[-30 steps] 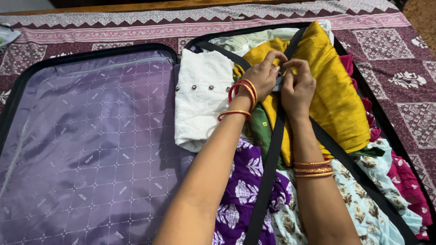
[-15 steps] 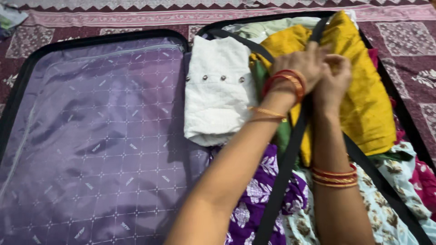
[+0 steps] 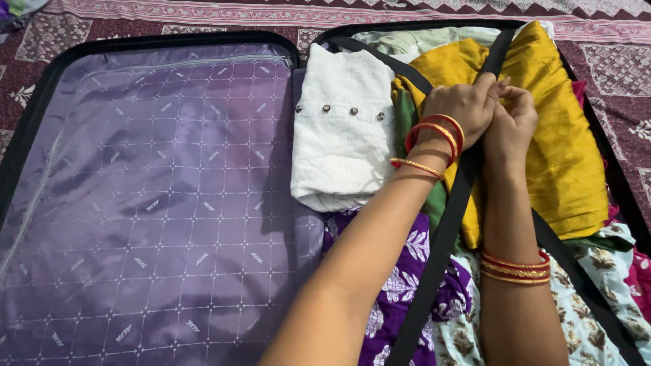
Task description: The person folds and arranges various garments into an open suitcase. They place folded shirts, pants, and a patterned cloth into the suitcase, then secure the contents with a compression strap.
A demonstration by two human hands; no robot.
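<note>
An open suitcase [image 3: 169, 41] lies on a patterned bedspread. Its right half is packed with folded clothes: a white garment with metal studs [image 3: 342, 129], a mustard yellow garment [image 3: 559, 142], a purple flowered cloth [image 3: 400, 298] and a pale flowered cloth [image 3: 597, 278]. Black straps [image 3: 447, 230] cross over the clothes. My left hand [image 3: 461, 105] and my right hand [image 3: 512, 122] press together where the straps meet, fingers closed on the straps; the buckle is hidden under them. Both wrists wear red and gold bangles.
The suitcase's left half shows a zipped purple lining [image 3: 156, 196]. The maroon and white bedspread [image 3: 624, 68] surrounds the case. A bit of cloth [image 3: 17, 10] lies at the top left corner. A pink garment [image 3: 637, 271] sits along the right edge.
My hands have closed tighter together over the strap crossing. The view has shifted, so the suitcase sits further right and higher in the frame.
</note>
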